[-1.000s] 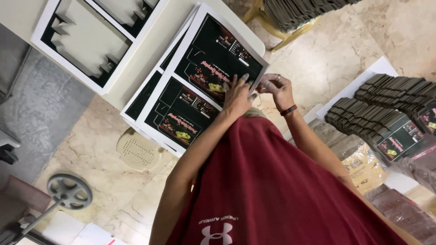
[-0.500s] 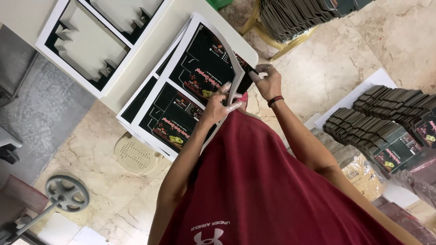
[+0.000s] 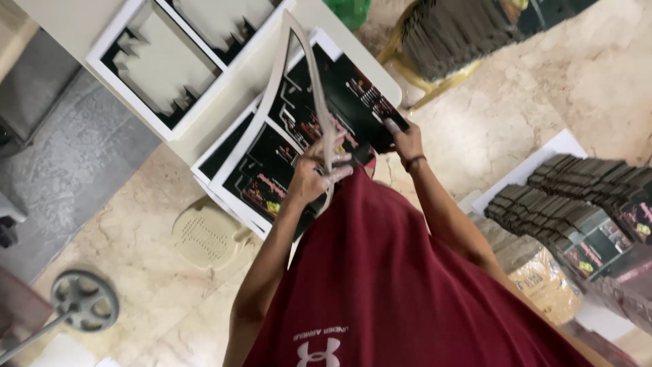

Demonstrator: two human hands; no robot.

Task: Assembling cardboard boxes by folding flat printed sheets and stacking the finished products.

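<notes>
Two hands work: left hand (image 3: 309,178) fingers grip the cardboard strip (image 3: 314,95), right hand (image 3: 405,141) presses the printed sheet (image 3: 339,102).

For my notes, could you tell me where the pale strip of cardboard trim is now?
In the head view, centre: the pale strip of cardboard trim arcs up from the left hand, above the black printed sheets on the white table.

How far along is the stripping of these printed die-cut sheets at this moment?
Done: dark flat blanks lie stacked on the right. In hand: the left hand lifts a pale waste frame off the top printed sheet, which the right hand presses down. Left: a stack of printed sheets underneath.
</notes>
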